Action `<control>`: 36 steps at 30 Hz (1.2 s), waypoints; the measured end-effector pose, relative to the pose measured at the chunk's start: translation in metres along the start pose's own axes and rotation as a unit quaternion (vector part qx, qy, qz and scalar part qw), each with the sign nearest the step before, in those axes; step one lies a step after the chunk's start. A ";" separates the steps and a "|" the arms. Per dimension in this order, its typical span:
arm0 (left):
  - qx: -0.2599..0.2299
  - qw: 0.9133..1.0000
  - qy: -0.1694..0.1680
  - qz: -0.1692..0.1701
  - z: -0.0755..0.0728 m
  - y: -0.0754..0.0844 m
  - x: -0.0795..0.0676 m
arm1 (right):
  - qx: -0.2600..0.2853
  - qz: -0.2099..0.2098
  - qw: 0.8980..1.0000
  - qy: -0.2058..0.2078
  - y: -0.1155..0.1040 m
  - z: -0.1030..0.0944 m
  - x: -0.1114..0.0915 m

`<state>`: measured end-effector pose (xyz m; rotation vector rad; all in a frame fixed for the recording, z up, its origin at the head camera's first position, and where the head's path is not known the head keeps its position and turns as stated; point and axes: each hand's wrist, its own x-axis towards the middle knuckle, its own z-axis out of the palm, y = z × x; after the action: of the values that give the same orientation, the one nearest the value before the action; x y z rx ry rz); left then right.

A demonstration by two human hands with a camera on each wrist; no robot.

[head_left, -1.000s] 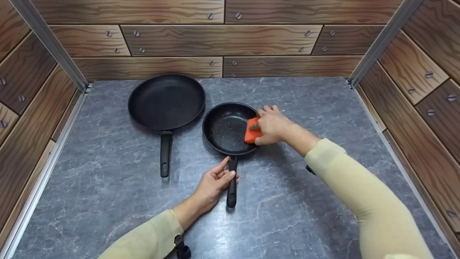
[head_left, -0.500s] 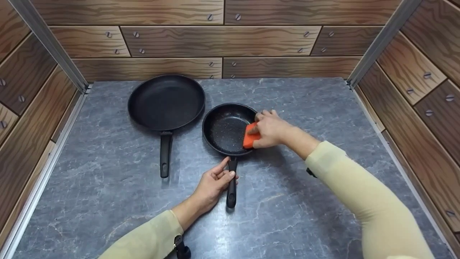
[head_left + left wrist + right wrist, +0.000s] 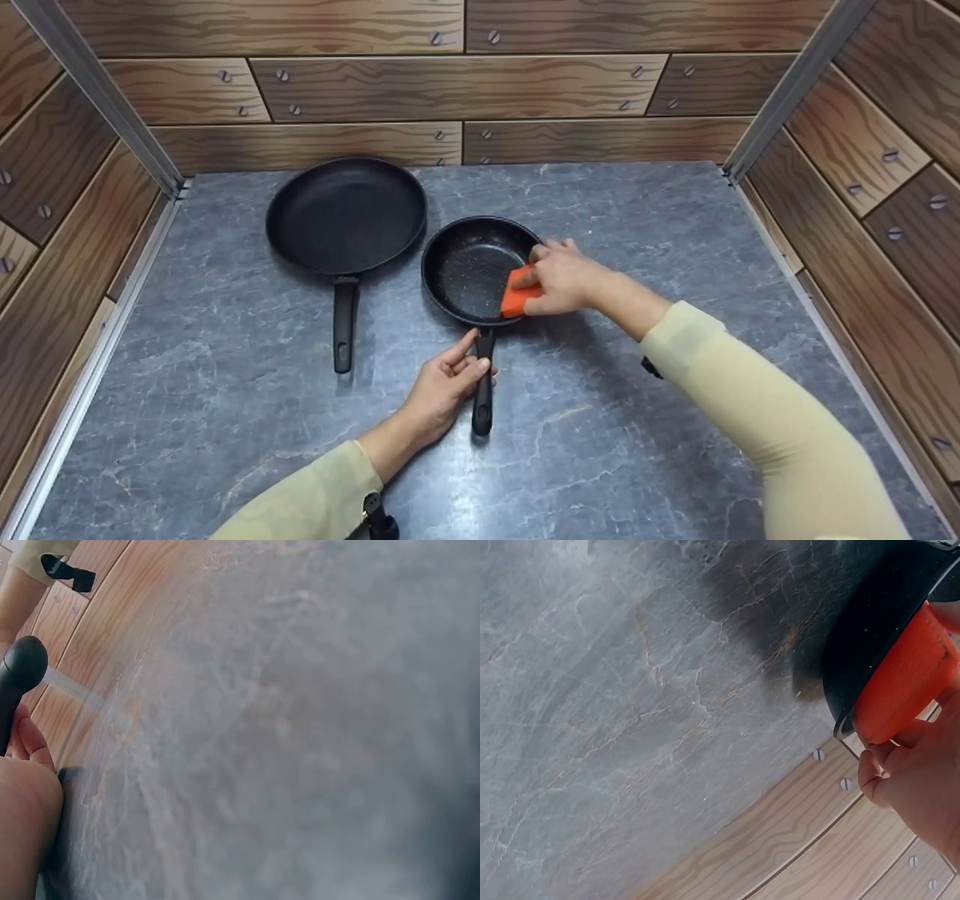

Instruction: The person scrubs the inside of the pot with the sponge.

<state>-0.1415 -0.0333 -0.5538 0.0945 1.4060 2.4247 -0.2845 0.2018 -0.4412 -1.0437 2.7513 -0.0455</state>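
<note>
A small black speckled frying pan [image 3: 469, 274] sits mid-table in the head view, its handle pointing toward me. My left hand [image 3: 444, 386] grips that handle near the pan body, thumb on top and index finger stretched along it. At the pan's right inner side, my right hand [image 3: 566, 279] holds an orange sponge [image 3: 517, 296] between thumb and fingers, pressed against the wall and rim. The right wrist view shows the sponge [image 3: 907, 679] over the pan's edge. In the left wrist view, the handle's end [image 3: 26, 664] appears beside the left hand [image 3: 26, 802].
A larger black frying pan [image 3: 345, 217] rests at the back left of the grey marbled table [image 3: 225, 420], its handle toward me, close to the small pan. Wood-patterned walls [image 3: 457, 90] with metal corner posts [image 3: 799, 90] enclose the back and sides.
My right hand has slid the sponge down along the small pan's right inner side, toward the handle. The left hand keeps its grip, and both pans stay in place.
</note>
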 end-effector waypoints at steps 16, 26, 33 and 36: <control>-0.009 1.000 -0.004 -0.008 0.000 -0.001 0.000 | 0.059 -0.010 0.998 0.000 -0.008 0.008 -0.006; -0.011 1.000 -0.007 -0.011 0.000 -0.001 0.001 | 0.091 -0.017 0.996 0.007 -0.007 0.014 -0.007; -0.013 1.000 -0.011 -0.013 0.000 0.000 0.000 | 0.098 -0.022 0.995 0.006 -0.009 0.015 -0.008; -0.010 1.000 -0.013 -0.014 0.000 0.000 0.000 | 0.103 -0.028 0.994 0.010 -0.011 0.016 -0.008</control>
<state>-0.1417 -0.0337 -0.5539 0.1006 1.3631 2.4062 -0.2685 0.1994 -0.4546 -1.0670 2.6636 -0.3418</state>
